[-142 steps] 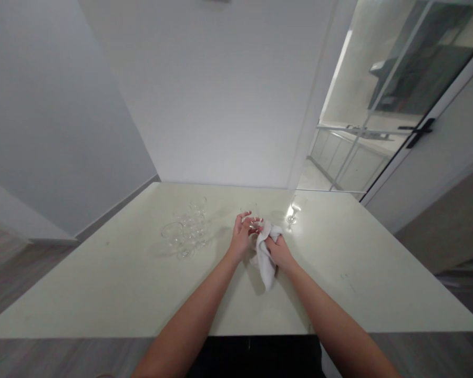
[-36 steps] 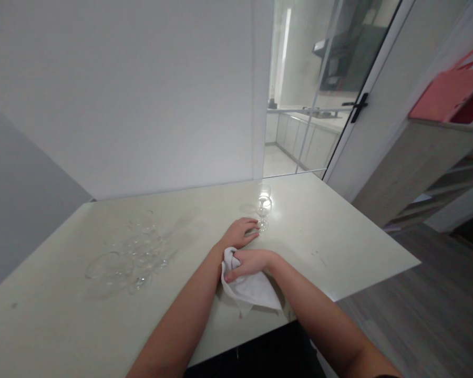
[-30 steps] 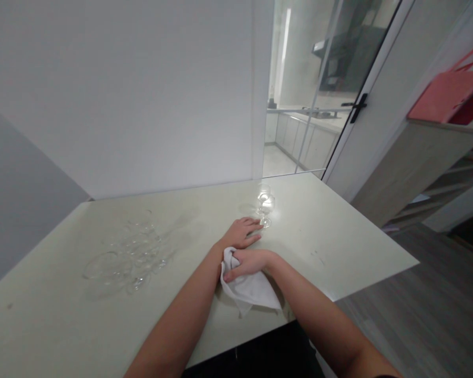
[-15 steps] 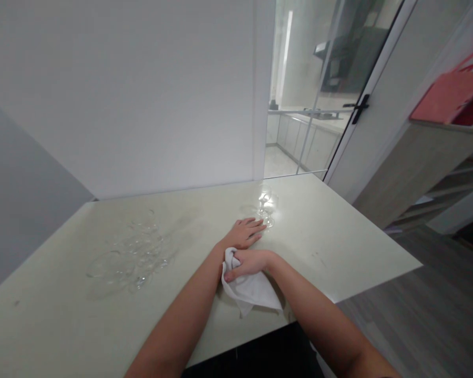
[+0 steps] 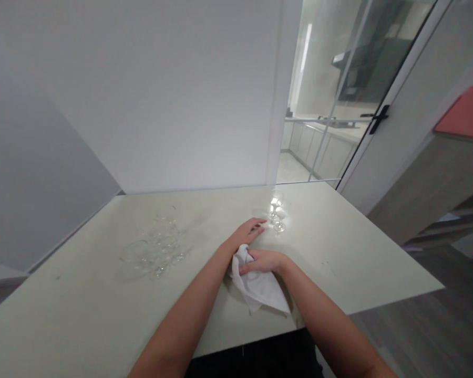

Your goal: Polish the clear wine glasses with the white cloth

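My right hand (image 5: pixel 263 261) is closed around a crumpled white fabric cloth (image 5: pixel 260 289), which spreads from under my fingers back towards me over the worktop (image 5: pixel 311 262). Just beyond it, my left hand (image 5: pixel 246 234) holds nothing: the fingers are loosely bent and parted, pointing right, and the bunched top of the cloth overlaps my left wrist in view; I cannot tell whether they touch. Just past those fingertips, on their right, is a clear stemmed glass (image 5: pixel 279 227), its round foot on the worktop, with a second clear stemmed glass (image 5: pixel 276 202) close behind it. Well to the left of both hands sits a cluster of clear glassware (image 5: pixel 161 247), the pieces overlapping so much that I cannot count them. Beyond my hands, a plain white wall (image 5: pixel 181 105) meets the worktop's far edge; ahead to their right is a glass-paned door (image 5: pixel 339 100) with a black handle (image 5: pixel 379 119), and further right a pink boxy object (image 5: pixel 465 111) sits on a grey-brown wooden shelf unit (image 5: pixel 437 170).
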Demonstrator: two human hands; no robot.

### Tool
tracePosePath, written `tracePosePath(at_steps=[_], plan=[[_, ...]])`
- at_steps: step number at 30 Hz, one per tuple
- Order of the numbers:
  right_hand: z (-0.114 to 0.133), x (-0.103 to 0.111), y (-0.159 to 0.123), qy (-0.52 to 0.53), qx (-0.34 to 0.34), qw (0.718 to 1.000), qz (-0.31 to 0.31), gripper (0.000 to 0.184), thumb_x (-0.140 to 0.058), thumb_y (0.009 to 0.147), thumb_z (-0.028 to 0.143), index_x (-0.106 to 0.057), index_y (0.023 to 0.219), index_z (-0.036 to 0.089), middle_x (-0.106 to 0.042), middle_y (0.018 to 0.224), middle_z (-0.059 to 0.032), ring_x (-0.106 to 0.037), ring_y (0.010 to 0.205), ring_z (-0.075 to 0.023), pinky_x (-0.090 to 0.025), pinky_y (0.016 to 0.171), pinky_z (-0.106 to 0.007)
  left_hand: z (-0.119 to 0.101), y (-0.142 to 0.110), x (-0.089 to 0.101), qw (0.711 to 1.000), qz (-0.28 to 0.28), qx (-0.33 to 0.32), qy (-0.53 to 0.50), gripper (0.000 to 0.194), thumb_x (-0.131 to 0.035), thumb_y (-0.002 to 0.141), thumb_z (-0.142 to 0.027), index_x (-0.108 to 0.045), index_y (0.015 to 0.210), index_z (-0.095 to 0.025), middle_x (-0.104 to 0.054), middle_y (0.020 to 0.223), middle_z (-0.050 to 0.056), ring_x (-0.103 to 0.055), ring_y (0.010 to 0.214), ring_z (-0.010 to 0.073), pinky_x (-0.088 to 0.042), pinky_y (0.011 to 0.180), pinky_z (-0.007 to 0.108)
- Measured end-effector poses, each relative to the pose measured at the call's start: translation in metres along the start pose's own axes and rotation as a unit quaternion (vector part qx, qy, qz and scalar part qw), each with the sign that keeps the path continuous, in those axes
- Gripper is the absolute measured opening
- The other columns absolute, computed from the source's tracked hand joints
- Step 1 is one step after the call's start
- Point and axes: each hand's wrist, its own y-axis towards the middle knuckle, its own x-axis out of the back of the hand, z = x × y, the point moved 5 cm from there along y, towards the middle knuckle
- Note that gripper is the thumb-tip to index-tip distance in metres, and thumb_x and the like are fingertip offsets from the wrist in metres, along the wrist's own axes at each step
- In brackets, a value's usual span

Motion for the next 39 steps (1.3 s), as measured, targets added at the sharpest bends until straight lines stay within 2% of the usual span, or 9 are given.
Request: tracePosePath(at_steps=[3,6,10,12,18,21,25,31,39], plan=[[-0.009,-0.001,0.002,0.149,-0.02,0.988,-0.026,0.04,-0.065,0.083,0.054,-0.068,0.098,0.017,-0.073,0.096,-0.0049,-0.069,0.084,-0.0185,-0.054,0.079,-0.03,-0.02,-0.017,0.028,0.999,-0.023,0.042,0.003,0.032,-0.053,0.09,-0.043,-0.069,0.107,-0.021,-0.07,0.108,0.009,-0.066,0.094,0.0211,-0.052,0.079,0.032],[-0.012,-0.008,0.004,0.297,-0.06,0.952,-0.048,0.056,-0.04,0.094,0.061,-0.069,0.094,0.014,-0.075,0.087,-0.0092,-0.071,0.079,-0.0199,-0.054,0.085,-0.034,-0.05,-0.042,0.065,0.99,-0.115,0.021,0.082,0.029,-0.052,0.091,-0.041,-0.066,0.106,-0.02,-0.07,0.106,0.007,-0.064,0.097,0.0198,-0.05,0.082,0.032],[0.003,-0.013,0.003,0.407,-0.019,0.912,-0.036,0.071,-0.027,0.092,0.071,-0.068,0.098,0.013,-0.075,0.086,-0.0119,-0.072,0.086,-0.0253,-0.052,0.093,-0.041,-0.07,-0.083,0.108,0.928,-0.296,0.007,0.224,0.023,-0.055,0.091,-0.036,-0.064,0.103,-0.019,-0.068,0.101,0.007,-0.062,0.096,0.0196,-0.046,0.087,0.034],[0.01,-0.007,0.0,0.45,0.018,0.892,-0.047,0.077,-0.027,0.087,0.077,-0.068,0.103,0.014,-0.075,0.09,-0.0132,-0.071,0.093,-0.0289,-0.051,0.095,-0.045,-0.072,-0.101,0.118,0.889,-0.352,0.02,0.293,0.02,-0.056,0.09,-0.034,-0.063,0.101,-0.018,-0.068,0.099,0.007,-0.062,0.096,0.0207,-0.043,0.088,0.036],[0.015,0.028,-0.012,0.532,0.121,0.814,-0.197,0.07,-0.034,0.084,0.076,-0.068,0.106,0.018,-0.075,0.094,-0.0115,-0.067,0.105,-0.0313,-0.051,0.095,-0.047,-0.078,-0.117,0.117,0.84,-0.366,-0.001,0.4,0.012,-0.059,0.089,-0.029,-0.065,0.095,-0.021,-0.07,0.097,0.004,-0.061,0.096,0.0209,-0.034,0.092,0.038],[0.012,0.036,-0.013,0.542,0.14,0.793,-0.24,0.066,-0.038,0.084,0.072,-0.068,0.107,0.018,-0.075,0.095,-0.0106,-0.066,0.108,-0.0306,-0.05,0.097,-0.045,-0.079,-0.116,0.115,0.81,-0.386,0.009,0.442,0.013,-0.059,0.088,-0.03,-0.065,0.096,-0.021,-0.071,0.097,0.005,-0.06,0.096,0.0225,-0.031,0.095,0.041],[0.01,0.032,-0.008,0.536,0.128,0.8,-0.238,0.064,-0.042,0.082,0.072,-0.069,0.103,0.019,-0.076,0.093,-0.0101,-0.066,0.109,-0.0311,-0.05,0.098,-0.046,-0.068,-0.116,0.118,0.769,-0.393,0.075,0.498,0.019,-0.057,0.089,-0.029,-0.065,0.104,-0.02,-0.069,0.104,0.009,-0.057,0.1,0.0267,-0.031,0.093,0.043],[0.012,0.026,-0.005,0.513,0.135,0.826,-0.191,0.067,-0.048,0.074,0.078,-0.069,0.098,0.02,-0.075,0.093,-0.0109,-0.064,0.111,-0.0327,-0.048,0.099,-0.048,-0.06,-0.117,0.12,0.76,-0.374,0.126,0.517,0.024,-0.051,0.09,-0.022,-0.063,0.111,-0.02,-0.067,0.108,0.011,-0.055,0.102,0.0277,-0.032,0.088,0.042],[0.008,0.029,-0.004,0.526,0.136,0.815,-0.203,0.07,-0.045,0.075,0.08,-0.069,0.1,0.02,-0.075,0.095,-0.0111,-0.063,0.113,-0.0327,-0.048,0.099,-0.049,-0.056,-0.122,0.127,0.742,-0.384,0.171,0.522,0.032,-0.049,0.089,-0.015,-0.062,0.117,-0.019,-0.065,0.112,0.013,-0.053,0.103,0.0304,-0.036,0.081,0.042]])
